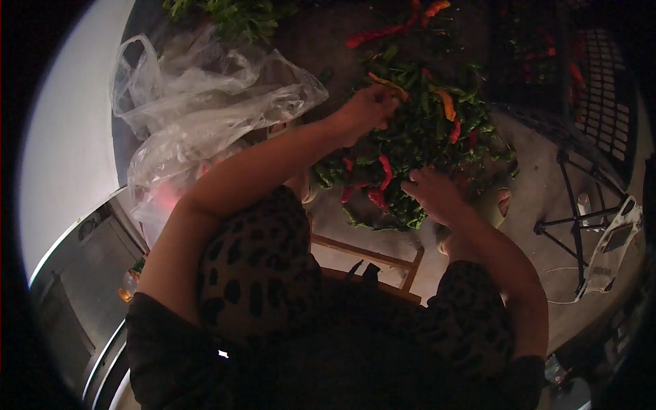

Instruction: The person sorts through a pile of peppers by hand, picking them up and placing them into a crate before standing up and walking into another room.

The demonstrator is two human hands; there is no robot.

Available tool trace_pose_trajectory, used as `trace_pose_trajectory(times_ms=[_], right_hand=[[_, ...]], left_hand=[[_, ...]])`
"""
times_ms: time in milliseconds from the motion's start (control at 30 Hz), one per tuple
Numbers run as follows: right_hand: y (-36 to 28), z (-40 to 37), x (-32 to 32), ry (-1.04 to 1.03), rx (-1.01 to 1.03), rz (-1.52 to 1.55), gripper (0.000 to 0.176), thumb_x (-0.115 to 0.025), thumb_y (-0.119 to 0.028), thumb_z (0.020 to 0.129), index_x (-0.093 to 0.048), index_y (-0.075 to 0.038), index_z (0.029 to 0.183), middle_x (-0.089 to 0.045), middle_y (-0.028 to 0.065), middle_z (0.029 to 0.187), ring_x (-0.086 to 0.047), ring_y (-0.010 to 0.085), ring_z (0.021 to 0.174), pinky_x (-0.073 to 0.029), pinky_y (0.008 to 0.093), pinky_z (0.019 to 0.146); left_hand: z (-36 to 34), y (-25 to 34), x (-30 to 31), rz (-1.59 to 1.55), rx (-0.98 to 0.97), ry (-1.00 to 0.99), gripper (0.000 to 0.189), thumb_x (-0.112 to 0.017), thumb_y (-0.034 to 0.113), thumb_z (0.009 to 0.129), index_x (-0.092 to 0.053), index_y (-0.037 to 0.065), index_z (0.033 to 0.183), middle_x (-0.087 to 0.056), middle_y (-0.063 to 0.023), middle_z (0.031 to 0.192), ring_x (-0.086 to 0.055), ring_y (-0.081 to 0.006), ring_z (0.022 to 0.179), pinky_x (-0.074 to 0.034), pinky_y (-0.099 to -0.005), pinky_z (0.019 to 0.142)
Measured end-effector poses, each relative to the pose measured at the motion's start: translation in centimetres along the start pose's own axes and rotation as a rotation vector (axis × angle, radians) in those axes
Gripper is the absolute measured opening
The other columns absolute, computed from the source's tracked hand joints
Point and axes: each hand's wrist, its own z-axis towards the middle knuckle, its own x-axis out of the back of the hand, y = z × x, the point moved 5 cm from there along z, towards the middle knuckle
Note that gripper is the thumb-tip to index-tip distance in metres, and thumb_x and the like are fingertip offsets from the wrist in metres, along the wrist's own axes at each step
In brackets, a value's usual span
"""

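Left fingers (385, 102) curled by a yellow pepper (388, 85), right fingers (415, 186) bent, both grips unclear.

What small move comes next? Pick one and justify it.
Probably lift the yellow pepper with the left hand: that hand is right beside it, and the pepper seems to lie on top of the green pile. Whether it is already gripped is hard to tell. The right hand is farther off, at the pile's near edge.
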Motion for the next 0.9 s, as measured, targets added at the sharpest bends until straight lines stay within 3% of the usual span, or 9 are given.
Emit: trace_pose_trajectory(times_ms=[100,133,233,333,433,533,633,733,900], right_hand=[[0.8,-0.1,0.1,0.109,-0.001,0.017,0.022,-0.057,-0.01,0.078,-0.058,-0.01,0.1,-0.054,0.0063,0.092,-0.055,0.0248,0.087,-0.047,0.0344,0.07],[1.2,0.3,0.6,0.133,-0.023,0.042,0.021,-0.058,-0.009,0.078,-0.059,-0.011,0.099,-0.055,0.0056,0.09,-0.056,0.0234,0.084,-0.047,0.0332,0.068],[4.3,0.3,3.5,0.356,-0.827,0.966,0.017,-0.059,-0.011,0.081,-0.059,-0.01,0.098,-0.058,0.0027,0.085,-0.056,0.0169,0.074,-0.047,0.029,0.064],[8.0,-0.2,2.7,0.476,-0.799,1.358,0.018,-0.058,-0.015,0.084,-0.058,-0.009,0.101,-0.06,0.0009,0.086,-0.056,0.0117,0.07,-0.046,0.0265,0.064],[8.1,-0.3,2.9,0.529,-0.795,1.462,0.022,-0.057,-0.016,0.085,-0.056,-0.003,0.103,-0.061,0.0063,0.087,-0.058,0.0124,0.071,-0.049,0.0278,0.065],[8.1,-0.4,4.9,0.598,-0.89,1.042,0.021,-0.057,-0.01,0.083,-0.055,-0.007,0.103,-0.057,0.0031,0.094,-0.056,0.0146,0.083,-0.046,0.0286,0.067],[5.0,0.7,8.2,0.533,-0.534,0.102,0.024,-0.058,-0.008,0.078,-0.056,-0.007,0.103,-0.054,0.0093,0.102,-0.054,0.0226,0.093,-0.046,0.0342,0.073],[2.1,1.3,4.2,0.369,-0.199,0.056,0.029,-0.059,-0.009,0.074,-0.056,-0.006,0.102,-0.052,0.0128,0.106,-0.051,0.0293,0.099,-0.043,0.0384,0.079],[-0.3,2.7,1.4,0.134,0.032,-0.111,0.03,-0.059,-0.015,0.07,-0.057,-0.007,0.099,-0.051,0.0099,0.112,-0.049,0.0251,0.101,-0.04,0.0382,0.083]], left_hand=[[-0.3,0.3,-0.2,0.001,-0.007,0.01,0.021,-0.051,0.019,0.09,-0.055,0.005,0.105,-0.058,-0.0001,0.088,-0.045,-0.0067,0.065,-0.04,-0.0238,0.062],[-0.3,0.5,-0.1,0.001,-0.009,0.005,0.02,-0.051,0.018,0.09,-0.056,0.006,0.106,-0.056,0.0001,0.087,-0.046,-0.0073,0.069,-0.041,-0.024,0.063],[-0.5,0.6,0.0,-0.006,-0.002,-0.009,0.021,-0.051,0.015,0.089,-0.058,0.009,0.108,-0.052,0.0006,0.086,-0.047,-0.0085,0.076,-0.043,-0.0244,0.064],[-0.5,0.6,0.1,0.005,0.038,-0.004,0.021,-0.053,0.016,0.088,-0.056,0.007,0.107,-0.051,0.0008,0.083,-0.047,-0.0083,0.071,-0.042,-0.0245,0.063],[-0.3,0.1,0.0,0.016,0.084,0.005,0.022,-0.055,0.017,0.087,-0.054,0.006,0.106,-0.051,0.0011,0.079,-0.047,-0.0083,0.067,-0.042,-0.0248,0.062],[0.0,-0.6,0.1,-0.041,0.062,-0.035,0.023,-0.055,0.014,0.086,-0.055,0.009,0.108,-0.052,0.0009,0.086,-0.049,-0.0094,0.074,-0.044,-0.0258,0.065],[-0.3,0.2,0.2,-0.027,0.038,-0.045,0.023,-0.056,0.015,0.086,-0.055,0.009,0.108,-0.052,0.0013,0.087,-0.049,-0.0096,0.076,-0.045,-0.0263,0.066],[-0.3,0.2,0.3,-0.013,0.049,-0.02,0.024,-0.056,0.016,0.086,-0.055,0.01,0.109,-0.052,0.0015,0.087,-0.049,-0.0095,0.075,-0.045,-0.0261,0.066],[-0.2,-0.4,0.2,-0.043,0.038,0.008,0.022,-0.056,0.019,0.086,-0.054,0.004,0.102,-0.054,-0.0001,0.083,-0.048,-0.0082,0.068,-0.043,-0.0251,0.063]])
